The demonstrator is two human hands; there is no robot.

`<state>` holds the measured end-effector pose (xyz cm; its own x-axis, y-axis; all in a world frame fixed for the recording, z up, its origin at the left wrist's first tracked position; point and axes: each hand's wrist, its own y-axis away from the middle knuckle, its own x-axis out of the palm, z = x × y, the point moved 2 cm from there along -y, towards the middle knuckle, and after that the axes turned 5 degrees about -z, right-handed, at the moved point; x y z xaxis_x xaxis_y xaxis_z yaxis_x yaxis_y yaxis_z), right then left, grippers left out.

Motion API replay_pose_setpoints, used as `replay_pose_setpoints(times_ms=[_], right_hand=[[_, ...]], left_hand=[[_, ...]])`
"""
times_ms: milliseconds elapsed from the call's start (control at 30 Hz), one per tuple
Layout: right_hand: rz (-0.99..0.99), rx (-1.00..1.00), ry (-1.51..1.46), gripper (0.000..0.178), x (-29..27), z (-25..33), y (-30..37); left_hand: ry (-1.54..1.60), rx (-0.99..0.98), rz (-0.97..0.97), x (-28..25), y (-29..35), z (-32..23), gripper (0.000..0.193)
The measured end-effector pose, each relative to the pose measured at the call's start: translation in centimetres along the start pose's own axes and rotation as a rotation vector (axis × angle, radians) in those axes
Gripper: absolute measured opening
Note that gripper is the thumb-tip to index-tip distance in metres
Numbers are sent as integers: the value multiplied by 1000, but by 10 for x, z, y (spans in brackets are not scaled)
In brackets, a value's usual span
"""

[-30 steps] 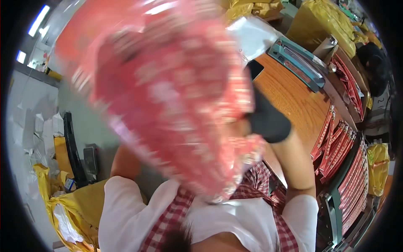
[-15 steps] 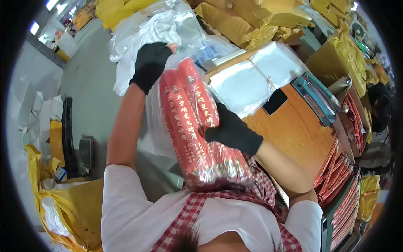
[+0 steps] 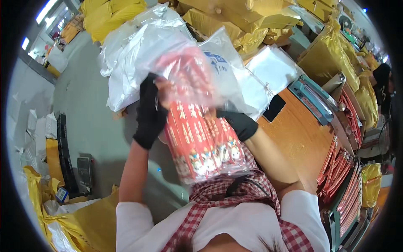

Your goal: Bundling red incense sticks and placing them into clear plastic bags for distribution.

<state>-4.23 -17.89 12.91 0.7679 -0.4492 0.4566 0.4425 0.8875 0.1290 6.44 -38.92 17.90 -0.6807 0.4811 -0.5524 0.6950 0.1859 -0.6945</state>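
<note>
Several long red printed packets (image 3: 197,136) stand close together in front of my body, inside a clear plastic bag (image 3: 228,84). The bag's loose upper part billows over their far ends, blurred by motion. My left hand (image 3: 152,107), in a black glove with bare fingertips, is closed on the bag and the packets' left side. On the right side, my right hand (image 3: 236,122), gloved the same way, grips the packets; its fingers are partly hidden by the film.
White plastic bags (image 3: 140,52) lie piled beyond the packets. The wooden table (image 3: 294,138) at right carries tied clear bags (image 3: 273,69), a black phone (image 3: 274,108) and a teal sealer-like device (image 3: 310,101). More red packets (image 3: 344,180) fill a box at right. Yellow-wrapped parcels (image 3: 226,21) stand behind.
My left hand has come down and nearer from the packets' far end to their left side. The bag's loose film has spread up and out around the far ends.
</note>
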Motion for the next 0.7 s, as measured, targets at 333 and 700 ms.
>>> replay_pose_setpoints(times_ms=[333,700], right_hand=[[341,-196,-936,40,-57,-5,-57],[293,21,-414,42,-34,-63,-68]], left_hand=[[-233,-169,467,12,121,3,36],[1404,160,973,83,33,-259,26]])
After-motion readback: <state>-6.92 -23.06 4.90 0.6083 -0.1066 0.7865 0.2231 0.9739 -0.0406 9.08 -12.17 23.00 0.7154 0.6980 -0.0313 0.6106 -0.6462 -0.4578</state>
